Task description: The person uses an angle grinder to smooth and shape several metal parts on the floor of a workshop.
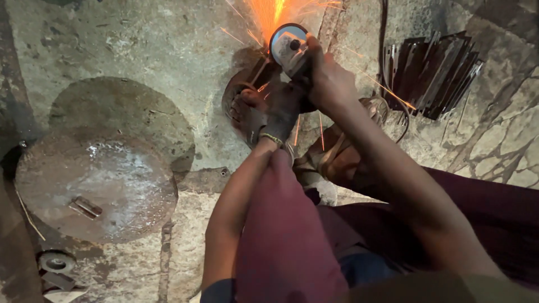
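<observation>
Grinder top centre, discs left, metal strips right.
Angle grinder [289, 45] above foot [250, 112]; round plate [95, 191] lower left on floor [168, 50]; strip stack [435, 73] upper right.

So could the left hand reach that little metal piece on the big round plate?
Probably not right now. The left hand is gloved and busy by the angle grinder. The small metal piece lies on the round plate, far off to the left, though nothing blocks the way.

You are seeing no packages, no signs, no screens here; no labels are showing anywhere either.
</observation>
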